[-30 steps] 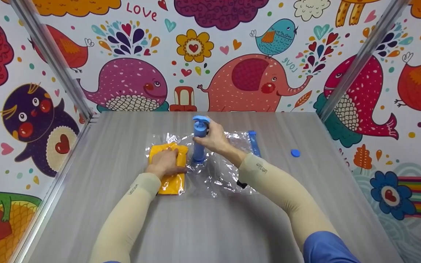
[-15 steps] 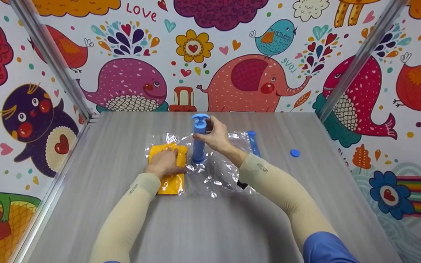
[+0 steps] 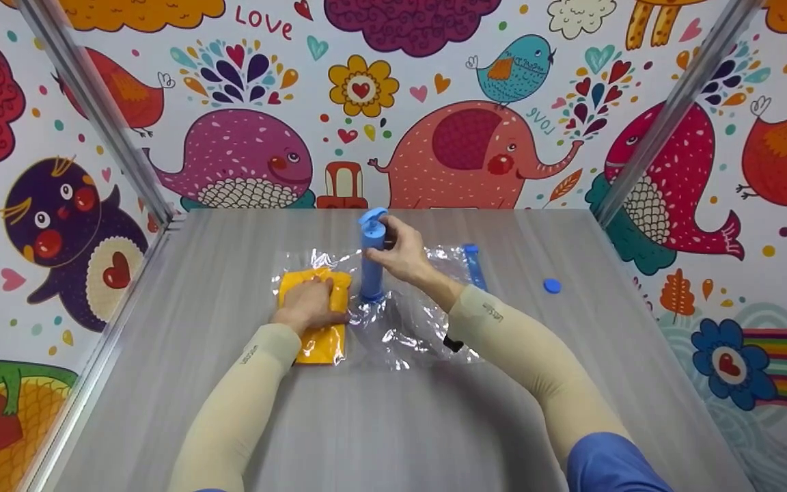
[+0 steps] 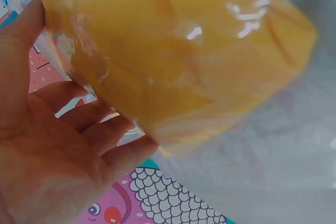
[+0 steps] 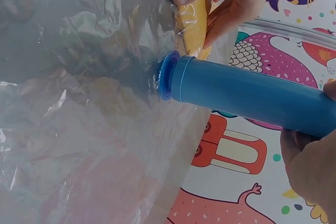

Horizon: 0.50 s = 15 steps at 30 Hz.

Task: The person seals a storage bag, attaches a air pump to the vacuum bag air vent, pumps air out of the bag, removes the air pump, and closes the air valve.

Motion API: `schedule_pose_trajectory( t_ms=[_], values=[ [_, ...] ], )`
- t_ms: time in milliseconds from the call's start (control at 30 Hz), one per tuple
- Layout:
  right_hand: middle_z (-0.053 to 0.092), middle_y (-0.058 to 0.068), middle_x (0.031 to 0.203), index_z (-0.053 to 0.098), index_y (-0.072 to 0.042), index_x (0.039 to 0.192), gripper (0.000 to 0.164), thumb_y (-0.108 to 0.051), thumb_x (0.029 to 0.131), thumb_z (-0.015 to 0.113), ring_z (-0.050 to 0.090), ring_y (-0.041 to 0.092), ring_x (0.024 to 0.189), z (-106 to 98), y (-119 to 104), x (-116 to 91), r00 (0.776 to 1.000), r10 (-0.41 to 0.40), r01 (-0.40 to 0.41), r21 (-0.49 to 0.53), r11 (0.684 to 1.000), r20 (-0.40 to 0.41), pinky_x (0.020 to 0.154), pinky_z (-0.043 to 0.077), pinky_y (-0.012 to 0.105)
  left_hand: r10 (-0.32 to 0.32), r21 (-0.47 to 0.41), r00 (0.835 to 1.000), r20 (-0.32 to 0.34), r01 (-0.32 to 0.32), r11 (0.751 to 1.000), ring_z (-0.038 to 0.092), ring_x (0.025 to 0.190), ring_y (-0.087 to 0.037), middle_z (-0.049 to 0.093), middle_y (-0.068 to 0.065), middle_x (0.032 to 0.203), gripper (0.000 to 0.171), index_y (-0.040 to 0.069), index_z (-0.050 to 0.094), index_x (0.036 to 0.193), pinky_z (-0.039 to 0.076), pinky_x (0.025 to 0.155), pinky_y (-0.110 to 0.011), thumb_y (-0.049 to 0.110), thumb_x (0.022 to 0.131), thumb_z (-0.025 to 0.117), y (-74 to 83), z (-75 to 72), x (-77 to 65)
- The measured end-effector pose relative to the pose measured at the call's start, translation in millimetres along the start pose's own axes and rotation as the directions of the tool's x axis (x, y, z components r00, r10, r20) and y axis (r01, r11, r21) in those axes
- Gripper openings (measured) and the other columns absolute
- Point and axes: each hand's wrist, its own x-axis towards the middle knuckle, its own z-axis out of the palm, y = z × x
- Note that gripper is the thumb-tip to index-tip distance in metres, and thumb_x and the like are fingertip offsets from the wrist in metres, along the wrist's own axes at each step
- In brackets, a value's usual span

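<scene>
A clear plastic vacuum bag (image 3: 393, 335) lies on the table with a yellow folded item (image 3: 325, 348) inside its left part. My left hand (image 3: 307, 301) rests flat on that yellow bundle through the plastic, thumb pointing right. My right hand (image 3: 404, 256) grips the upper barrel of a blue hand pump (image 3: 371, 277), which stands nearly upright on the bag. The pump's T-shaped handle is pushed down near the barrel top and sits askew. In the right wrist view, the pump's lower end tilts at the round blue valve (image 5: 168, 74), with a narrow gap at one side.
A round blue cap (image 3: 552, 286) lies on the grey table (image 3: 380, 424) right of the bag. A blue zip strip (image 3: 474, 266) edges the bag's right side. Metal posts and cartoon-printed walls (image 3: 250, 157) enclose the table's back and sides.
The pump has risen slightly at its foot, and its handle has turned from level to slanted while the right hand shifts a little. The left hand stays in place on the yellow bundle.
</scene>
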Motion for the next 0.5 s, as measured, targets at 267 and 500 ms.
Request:
schedule_pose_trajectory(
  t_ms=[267, 500],
  values=[
    [0.076, 0.029, 0.135, 0.064, 0.007, 0.142, 0.058, -0.001, 0.086, 0.079, 0.077, 0.041, 0.124, 1.0, -0.9, -0.8, 1.0, -0.001, 0.001, 0.004, 1.0, 0.018, 0.111, 0.066, 0.048, 0.0, -0.02, 1.0, 0.009, 0.0, 1.0, 0.05, 0.16, -0.05, 0.052, -0.029, 0.171, 0.094, 0.002, 0.052, 0.166, 0.041, 0.135, -0.064, 0.054, 0.095, 0.086, -0.6, -0.5, -0.5],
    [0.077, 0.025, 0.133, 0.067, 0.004, 0.139, 0.053, -0.006, 0.088, 0.081, 0.077, 0.039, 0.123, 1.8, -1.5, -0.2, 1.0, 0.016, -0.016, -0.015, 1.0, 0.019, 0.109, 0.067, 0.046, -0.013, -0.04, 1.0, 0.024, 0.014, 0.999, 0.046, 0.164, -0.049, 0.05, -0.027, 0.173, 0.096, 0.004, 0.05, 0.167, 0.037, 0.137, -0.064, 0.056, 0.095, 0.086, 0.7, -2.1, -0.1]
  ],
)
